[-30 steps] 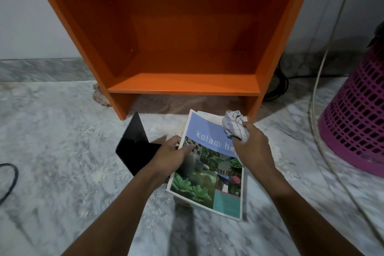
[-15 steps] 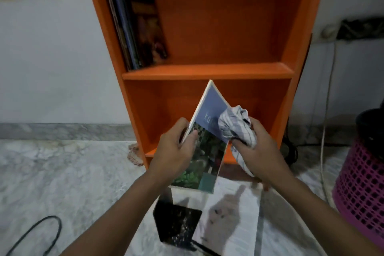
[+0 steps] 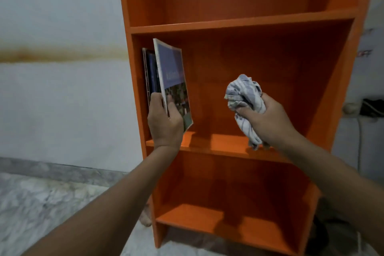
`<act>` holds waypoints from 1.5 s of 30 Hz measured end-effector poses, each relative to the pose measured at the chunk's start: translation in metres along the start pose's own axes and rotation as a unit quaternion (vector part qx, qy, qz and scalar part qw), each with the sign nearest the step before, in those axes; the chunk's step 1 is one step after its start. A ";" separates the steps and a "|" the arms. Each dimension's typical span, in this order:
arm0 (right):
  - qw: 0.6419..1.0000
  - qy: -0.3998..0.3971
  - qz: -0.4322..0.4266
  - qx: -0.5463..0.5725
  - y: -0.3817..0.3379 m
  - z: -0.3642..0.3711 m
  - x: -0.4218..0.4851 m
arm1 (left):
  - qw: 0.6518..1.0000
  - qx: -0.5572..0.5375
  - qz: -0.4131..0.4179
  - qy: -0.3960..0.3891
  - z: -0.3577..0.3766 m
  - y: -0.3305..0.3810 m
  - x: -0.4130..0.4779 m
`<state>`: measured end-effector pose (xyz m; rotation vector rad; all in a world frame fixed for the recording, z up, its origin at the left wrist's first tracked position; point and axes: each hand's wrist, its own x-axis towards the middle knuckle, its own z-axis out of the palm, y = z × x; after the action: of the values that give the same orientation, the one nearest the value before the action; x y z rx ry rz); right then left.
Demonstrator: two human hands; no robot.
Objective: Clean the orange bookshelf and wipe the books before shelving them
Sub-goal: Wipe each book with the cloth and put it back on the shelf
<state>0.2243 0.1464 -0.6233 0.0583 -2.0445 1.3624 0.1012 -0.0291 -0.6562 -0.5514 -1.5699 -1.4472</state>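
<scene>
Holding a book point(image 3: 172, 77) almost upright, the left hand point(image 3: 164, 122) sits in the left middle of the frame. Its fingers point(image 3: 155, 103) are curled round the bottom of the book, with the thumb on the front cover and the others behind it. The cover is blue on top and has a green picture below. The book leans a little to the left.

The book is inside the bookshelf point(image 3: 239, 25), at the left end of the middle shelf point(image 3: 218, 143). Its low corner is close over the board, but it is hard to tell if it touches. Just to its left, a few dark books point(image 3: 150, 72) stand against the orange side wall. The held book hides part of them, so it is not clear if they touch.

The right hand point(image 3: 268, 118) is in the right middle of the frame, well apart from the left one. Its fingers are closed tight on a bunched cloth point(image 3: 244, 93), white with grey stripes. One end of the cloth hangs below the hand, in front of the shelf edge.

The shelf above and the shelf below hold nothing that can be seen.

A pale wall point(image 3: 62, 89) with a brown streak fills the left side. A grey marble floor point(image 3: 41, 203) shows at the lower left. A white cord point(image 3: 360, 141) hangs at the right edge.
</scene>
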 end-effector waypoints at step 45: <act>0.989 -0.065 0.119 -0.054 0.052 0.019 -0.052 | 0.800 0.169 0.018 -0.576 -0.020 0.005 0.019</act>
<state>0.2352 0.1378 -0.6979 -0.1521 -2.2895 1.4192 0.1022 -0.0517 -0.6395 -1.3775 -2.6392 -0.6856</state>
